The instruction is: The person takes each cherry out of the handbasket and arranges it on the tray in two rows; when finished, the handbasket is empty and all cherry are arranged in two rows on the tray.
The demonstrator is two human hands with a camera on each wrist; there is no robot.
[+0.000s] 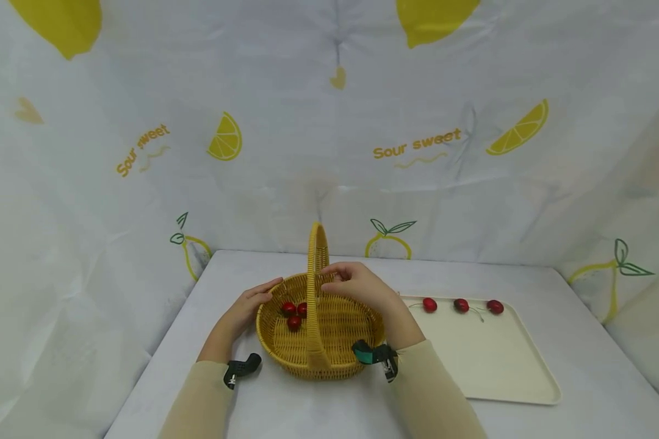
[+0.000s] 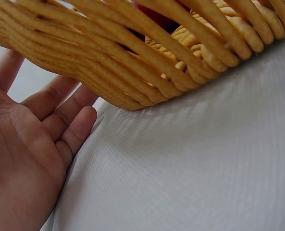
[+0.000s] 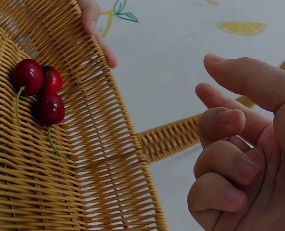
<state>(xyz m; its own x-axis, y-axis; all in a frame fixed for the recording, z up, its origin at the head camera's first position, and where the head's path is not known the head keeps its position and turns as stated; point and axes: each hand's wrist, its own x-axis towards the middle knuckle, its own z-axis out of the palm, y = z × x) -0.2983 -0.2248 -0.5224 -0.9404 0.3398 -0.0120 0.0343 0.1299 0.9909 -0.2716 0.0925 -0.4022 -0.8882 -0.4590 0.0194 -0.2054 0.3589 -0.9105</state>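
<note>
A woven yellow basket (image 1: 345,320) with a tall arched handle (image 1: 312,305) stands on the table. Three red cherries (image 3: 50,109) with thin stems lie together inside, towards its left side. My left hand (image 1: 248,310) holds the basket's left rim, thumb over the edge and fingers along the outer wall; in the left wrist view the palm (image 2: 22,139) faces the weave. Over the basket's far right side, near the handle, is my right hand (image 1: 359,283). It holds nothing: in the right wrist view the thumb and index finger are apart and the other fingers loosely bent.
To the right lies a cream tray (image 1: 500,360), partly hidden by the right forearm. Along its far edge are a cherry (image 1: 429,305), a second cherry (image 1: 461,305) and a third cherry (image 1: 495,306). A lemon-print curtain (image 1: 307,122) hangs behind the table.
</note>
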